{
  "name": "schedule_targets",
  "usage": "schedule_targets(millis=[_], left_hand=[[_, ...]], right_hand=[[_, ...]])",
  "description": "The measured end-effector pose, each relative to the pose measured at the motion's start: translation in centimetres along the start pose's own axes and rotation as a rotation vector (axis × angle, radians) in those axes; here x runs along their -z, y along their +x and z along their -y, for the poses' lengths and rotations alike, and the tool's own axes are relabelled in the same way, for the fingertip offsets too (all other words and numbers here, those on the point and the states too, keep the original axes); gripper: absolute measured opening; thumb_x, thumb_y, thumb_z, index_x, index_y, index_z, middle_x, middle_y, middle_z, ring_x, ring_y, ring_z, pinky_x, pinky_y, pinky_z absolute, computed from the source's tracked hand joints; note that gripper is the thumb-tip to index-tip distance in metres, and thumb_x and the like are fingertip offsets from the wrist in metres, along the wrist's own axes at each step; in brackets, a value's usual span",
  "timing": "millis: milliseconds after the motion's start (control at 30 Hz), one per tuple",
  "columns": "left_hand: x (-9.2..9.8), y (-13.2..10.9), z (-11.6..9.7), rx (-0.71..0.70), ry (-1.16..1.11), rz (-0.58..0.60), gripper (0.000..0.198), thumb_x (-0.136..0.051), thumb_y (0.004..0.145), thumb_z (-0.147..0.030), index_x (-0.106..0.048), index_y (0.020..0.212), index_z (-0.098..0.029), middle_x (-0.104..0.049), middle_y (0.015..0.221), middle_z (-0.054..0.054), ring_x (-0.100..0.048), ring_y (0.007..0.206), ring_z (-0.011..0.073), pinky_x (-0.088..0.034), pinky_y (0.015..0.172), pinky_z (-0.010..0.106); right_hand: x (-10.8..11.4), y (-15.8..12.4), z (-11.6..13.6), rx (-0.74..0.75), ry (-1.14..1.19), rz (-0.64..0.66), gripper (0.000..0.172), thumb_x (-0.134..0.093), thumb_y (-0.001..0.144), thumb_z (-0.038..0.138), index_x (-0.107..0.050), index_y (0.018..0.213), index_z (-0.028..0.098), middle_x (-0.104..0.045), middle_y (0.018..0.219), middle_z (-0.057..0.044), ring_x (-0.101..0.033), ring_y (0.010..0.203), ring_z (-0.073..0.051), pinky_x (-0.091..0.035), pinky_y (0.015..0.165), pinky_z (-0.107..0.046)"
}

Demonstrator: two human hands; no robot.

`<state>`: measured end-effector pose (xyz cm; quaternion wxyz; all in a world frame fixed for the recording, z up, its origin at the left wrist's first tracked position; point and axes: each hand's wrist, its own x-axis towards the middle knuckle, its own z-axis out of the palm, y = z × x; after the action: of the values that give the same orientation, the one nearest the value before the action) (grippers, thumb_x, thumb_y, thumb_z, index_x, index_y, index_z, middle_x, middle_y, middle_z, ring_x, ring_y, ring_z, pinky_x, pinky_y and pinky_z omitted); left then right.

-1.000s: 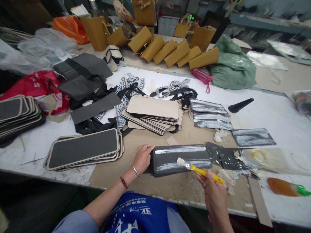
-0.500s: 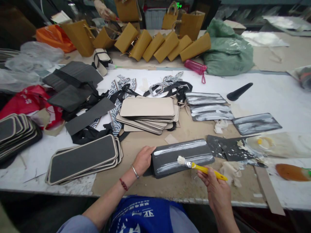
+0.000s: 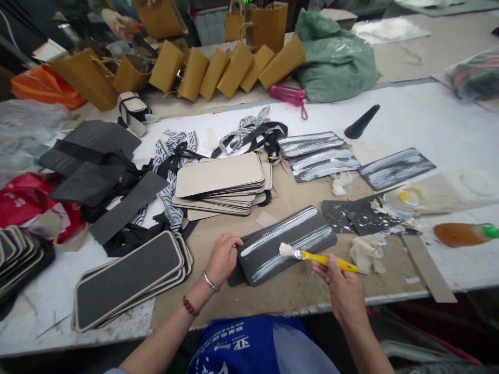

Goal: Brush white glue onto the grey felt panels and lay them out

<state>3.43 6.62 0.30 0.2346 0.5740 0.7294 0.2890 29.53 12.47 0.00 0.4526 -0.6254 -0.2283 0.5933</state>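
Observation:
My right hand (image 3: 343,285) grips a paintbrush (image 3: 323,259) by its yellow handle. Its pale bristles are over a dark grey rectangular panel (image 3: 273,249), close to the surface; whether they touch I cannot tell. White streaks of paste run along both long sides of this panel, and its middle strip is dark. At the panel's left end, my left hand (image 3: 224,258) is closed with its fingertips pinching the edge. Another dark piece shows partly beneath that end. Further back lie white-streaked panels (image 3: 325,165), some overlapping.
Beige-faced panels (image 3: 220,175) are stacked mid-table, with dark, beige-rimmed panels (image 3: 130,280) at front left. Paste-spattered dark scraps (image 3: 368,221) and an orange-brown bottle (image 3: 454,235) lie right. Mustard bags (image 3: 195,72) line the back, where another person's hand (image 3: 120,24) shows.
The whole view has shifted and tilted. The held panel now slants more, its right end further back. The brush has moved slightly along the panel; both hands keep their holds.

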Motion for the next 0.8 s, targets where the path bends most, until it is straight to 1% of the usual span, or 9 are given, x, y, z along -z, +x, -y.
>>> schedule_targets(millis=[67, 133, 200, 233, 300, 367, 500, 633, 800], left_hand=[[0.5, 0.0, -0.7, 0.054, -0.066, 0.06, 0.023, -0.039, 0.076, -0.01, -0.06, 0.081, -0.018, -0.062, 0.08, 0.004, -0.057, 0.08, 0.0175, -0.047, 0.076, 0.032], [0.7, -0.4, -0.9, 0.112, -0.13, 0.103, 0.021, -0.042, 0.079, -0.019, -0.061, 0.088, -0.018, -0.065, 0.087, 0.005, -0.059, 0.085, 0.0181, -0.047, 0.078, 0.033], [0.6, -1.0, -0.6, 0.182, -0.216, 0.111, 0.026, -0.044, 0.08, -0.025, -0.061, 0.097, -0.017, -0.066, 0.098, 0.007, -0.059, 0.093, 0.0192, -0.046, 0.084, 0.034], [0.5, -1.4, -0.3, 0.231, -0.284, 0.111, 0.029, -0.045, 0.079, -0.028, -0.06, 0.101, -0.016, -0.066, 0.1, 0.007, -0.06, 0.094, 0.0193, -0.046, 0.084, 0.034], [0.0, -2.3, 0.4, 0.355, -0.466, 0.109, 0.035, -0.048, 0.078, -0.032, -0.057, 0.107, -0.015, -0.067, 0.096, 0.008, -0.062, 0.087, 0.0183, -0.049, 0.079, 0.033], [-0.6, -3.2, 0.8, 0.48, -0.665, 0.099, 0.039, -0.055, 0.074, -0.035, -0.057, 0.106, -0.012, -0.067, 0.087, 0.007, -0.063, 0.077, 0.0166, -0.05, 0.071, 0.031], [-1.6, -4.3, 0.7, 0.655, -0.958, 0.072, 0.04, -0.07, 0.062, -0.038, -0.062, 0.09, -0.01, -0.067, 0.075, 0.006, -0.061, 0.066, 0.0141, -0.049, 0.065, 0.027], [-2.2, -4.6, -0.1, 0.732, -1.131, 0.044, 0.04, -0.078, 0.055, -0.036, -0.066, 0.084, -0.01, -0.068, 0.072, 0.006, -0.059, 0.063, 0.0125, -0.046, 0.062, 0.024], [-2.4, -4.7, -0.8, 0.722, -1.32, 0.062, 0.044, -0.079, 0.056, -0.034, -0.067, 0.092, -0.01, -0.069, 0.08, 0.008, -0.06, 0.068, 0.0127, -0.045, 0.065, 0.024]], right_hand=[[0.1, 0.0, -0.2, 0.009, 0.005, 0.001, 0.047, -0.078, 0.052, 0.047, -0.063, 0.078, 0.01, -0.067, 0.07, -0.004, -0.065, 0.061, -0.015, -0.057, 0.059, -0.021], [0.2, 0.0, -0.3, 0.012, 0.004, 0.005, 0.048, -0.078, 0.053, 0.047, -0.063, 0.079, 0.01, -0.067, 0.07, -0.004, -0.065, 0.062, -0.015, -0.057, 0.059, -0.022], [0.2, 0.1, -0.4, 0.011, 0.001, 0.005, 0.048, -0.078, 0.053, 0.048, -0.063, 0.079, 0.01, -0.067, 0.07, -0.005, -0.065, 0.062, -0.015, -0.057, 0.059, -0.022], [0.2, 0.1, -0.4, 0.009, 0.002, 0.003, 0.048, -0.078, 0.053, 0.048, -0.063, 0.079, 0.01, -0.067, 0.069, -0.005, -0.065, 0.062, -0.015, -0.057, 0.059, -0.021], [0.2, 0.1, -0.5, 0.011, 0.009, -0.004, 0.048, -0.078, 0.052, 0.047, -0.063, 0.078, 0.01, -0.066, 0.069, -0.004, -0.065, 0.062, -0.015, -0.057, 0.059, -0.021], [0.2, 0.1, -0.5, 0.023, 0.012, -0.005, 0.046, -0.078, 0.053, 0.046, -0.063, 0.078, 0.01, -0.066, 0.07, -0.004, -0.065, 0.062, -0.014, -0.057, 0.058, -0.021], [0.2, 0.2, -0.5, 0.04, -0.003, 0.006, 0.045, -0.078, 0.054, 0.045, -0.063, 0.078, 0.009, -0.066, 0.071, -0.004, -0.065, 0.061, -0.014, -0.057, 0.058, -0.021], [0.1, 0.2, -0.5, 0.034, 0.007, -0.014, 0.049, -0.079, 0.05, 0.046, -0.061, 0.076, 0.009, -0.066, 0.065, -0.003, -0.064, 0.057, -0.013, -0.056, 0.056, -0.02], [-0.2, 0.1, -0.3, 0.05, -0.005, 0.008, 0.047, -0.08, 0.05, 0.045, -0.061, 0.076, 0.009, -0.066, 0.064, -0.002, -0.064, 0.056, -0.013, -0.056, 0.056, -0.019]])
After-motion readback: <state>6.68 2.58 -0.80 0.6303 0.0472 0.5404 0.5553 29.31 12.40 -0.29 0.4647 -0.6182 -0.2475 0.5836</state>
